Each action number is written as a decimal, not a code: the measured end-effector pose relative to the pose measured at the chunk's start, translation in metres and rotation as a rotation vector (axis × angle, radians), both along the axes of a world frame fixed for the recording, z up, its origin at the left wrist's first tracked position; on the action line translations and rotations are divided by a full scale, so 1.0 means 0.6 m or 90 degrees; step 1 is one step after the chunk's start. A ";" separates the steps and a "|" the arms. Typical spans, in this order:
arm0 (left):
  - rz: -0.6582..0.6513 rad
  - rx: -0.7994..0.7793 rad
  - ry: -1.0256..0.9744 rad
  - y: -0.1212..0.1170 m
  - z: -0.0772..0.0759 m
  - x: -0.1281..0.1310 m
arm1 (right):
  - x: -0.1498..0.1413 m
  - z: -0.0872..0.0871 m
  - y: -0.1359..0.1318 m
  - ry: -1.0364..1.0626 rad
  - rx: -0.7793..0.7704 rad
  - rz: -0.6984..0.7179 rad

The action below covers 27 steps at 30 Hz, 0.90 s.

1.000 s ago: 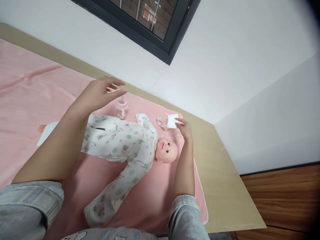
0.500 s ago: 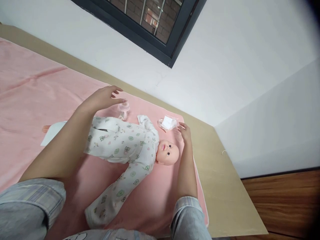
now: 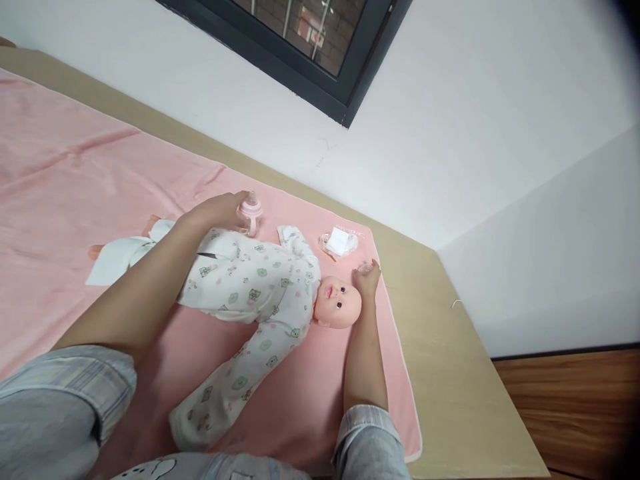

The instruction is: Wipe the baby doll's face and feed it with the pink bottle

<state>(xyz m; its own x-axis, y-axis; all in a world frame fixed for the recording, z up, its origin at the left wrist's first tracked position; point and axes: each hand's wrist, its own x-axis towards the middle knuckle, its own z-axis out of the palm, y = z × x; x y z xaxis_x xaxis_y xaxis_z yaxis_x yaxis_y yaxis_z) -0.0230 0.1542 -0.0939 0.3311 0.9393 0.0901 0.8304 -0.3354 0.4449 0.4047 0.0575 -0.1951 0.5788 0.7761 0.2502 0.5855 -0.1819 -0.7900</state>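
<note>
A baby doll (image 3: pixel 270 287) in a white printed sleepsuit lies on a pink blanket (image 3: pixel 75 187), head toward the right. My left hand (image 3: pixel 216 211) is closed round a small pink baby bottle (image 3: pixel 250 211) standing just beyond the doll's body. My right hand (image 3: pixel 367 278) rests beside the doll's head (image 3: pixel 339 307), fingers loosely curled, holding nothing I can see. A white wipe in a clear wrapper (image 3: pixel 340 241) lies on the blanket a little beyond my right hand.
A white folded cloth or diaper (image 3: pixel 113 261) lies under the doll's legs at the left. The blanket covers a tan tabletop (image 3: pixel 450 373) set against a white wall. A dark-framed window (image 3: pixel 320 47) is above. Wooden floor (image 3: pixel 575 407) shows at the right.
My left hand dropped from above the bottle and closed on it. My right hand let go of the white wipe packet, left it on the blanket, and drew back to the doll's head.
</note>
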 end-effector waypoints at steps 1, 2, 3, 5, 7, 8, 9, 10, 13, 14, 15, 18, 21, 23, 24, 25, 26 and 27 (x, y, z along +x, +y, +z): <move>0.013 0.003 0.019 0.002 -0.004 0.004 | 0.000 0.000 -0.002 -0.009 -0.003 -0.010; 0.031 0.002 0.044 0.004 -0.006 0.008 | 0.000 0.001 -0.004 -0.014 -0.009 -0.022; 0.047 0.001 0.069 0.006 -0.007 0.011 | 0.000 0.002 -0.006 -0.015 -0.018 -0.035; 0.076 0.008 0.094 0.005 -0.006 0.016 | 0.000 0.003 -0.007 -0.013 -0.033 -0.054; 0.086 0.011 0.096 0.000 -0.001 0.019 | 0.002 0.002 -0.006 -0.009 -0.038 -0.063; 0.085 0.014 0.088 -0.004 0.003 0.019 | 0.004 0.002 -0.005 -0.004 -0.034 -0.066; 0.083 0.018 0.077 -0.008 0.008 0.020 | 0.005 0.002 -0.004 0.004 -0.025 -0.069; 0.083 0.023 0.062 -0.012 0.012 0.020 | 0.007 0.003 -0.003 0.017 -0.012 -0.069; 0.084 0.047 -0.012 -0.021 0.026 0.023 | 0.008 0.020 -0.005 0.079 0.044 -0.057; 0.077 0.061 -0.071 -0.024 0.029 0.027 | 0.007 0.030 -0.007 0.103 0.066 -0.049; 0.061 0.077 -0.144 -0.027 0.033 0.032 | 0.004 0.041 -0.009 0.126 0.088 -0.036; -0.011 0.123 -0.365 -0.045 0.042 0.055 | -0.015 0.083 -0.017 0.172 0.153 0.035; -0.068 0.145 -0.437 -0.078 0.055 0.085 | -0.050 0.128 -0.025 0.194 0.219 0.157; -0.099 0.154 -0.426 -0.106 0.066 0.103 | -0.080 0.160 -0.035 0.213 0.259 0.238; -0.110 0.160 -0.409 -0.121 0.072 0.112 | -0.097 0.176 -0.043 0.212 0.272 0.275; -0.120 0.165 -0.384 -0.135 0.077 0.119 | -0.114 0.192 -0.053 0.203 0.288 0.309; -0.126 0.172 -0.355 -0.148 0.082 0.125 | -0.130 0.207 -0.064 0.192 0.305 0.342; -0.130 0.179 -0.324 -0.160 0.087 0.131 | -0.146 0.221 -0.076 0.179 0.317 0.364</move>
<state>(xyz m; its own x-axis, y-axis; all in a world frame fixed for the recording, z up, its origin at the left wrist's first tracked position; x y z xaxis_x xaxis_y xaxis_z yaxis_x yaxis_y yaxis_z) 0.0557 0.0580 -0.0419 0.3522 0.7788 0.5190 0.4432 -0.6272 0.6405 0.3170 0.0116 -0.0624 0.2181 0.8071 0.5487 0.2491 0.4976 -0.8309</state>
